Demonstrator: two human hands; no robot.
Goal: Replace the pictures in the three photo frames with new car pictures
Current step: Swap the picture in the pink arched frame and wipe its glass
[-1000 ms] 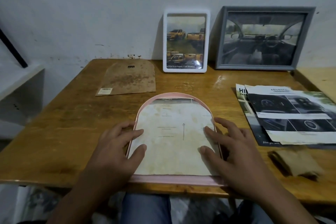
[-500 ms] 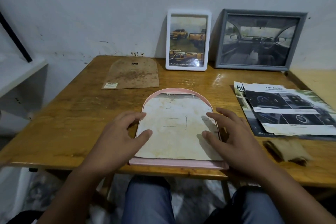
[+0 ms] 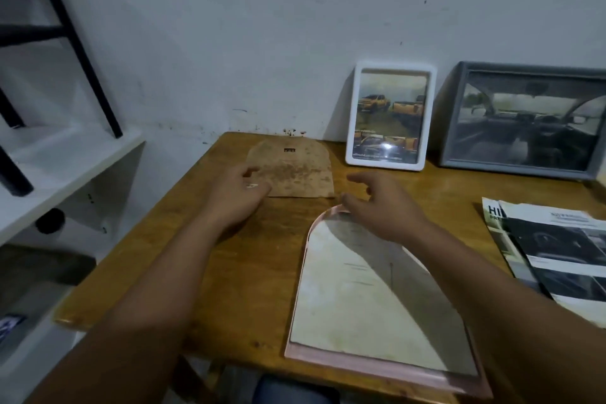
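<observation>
Wooden table [image 3: 203,259] against a pale wall. Near the front edge lies a pink arched frame [image 3: 377,366], face down, w/ a stained white sheet [image 3: 344,315] set in its back. Both arms reach forward over the table. Left hand [image 3: 234,195], fingers loosely spread and holding nothing, is over the lower left corner of a brown arched backing board [image 3: 295,170] lying flat farther back. Right hand [image 3: 382,203], fingers relaxed and empty, hovers above the frame's curved top. At the wall stand a white frame [image 3: 390,115] w/ yellow trucks and a grey frame [image 3: 528,118] w/ a car interior. Car brochures [image 3: 557,256] lie at right.
</observation>
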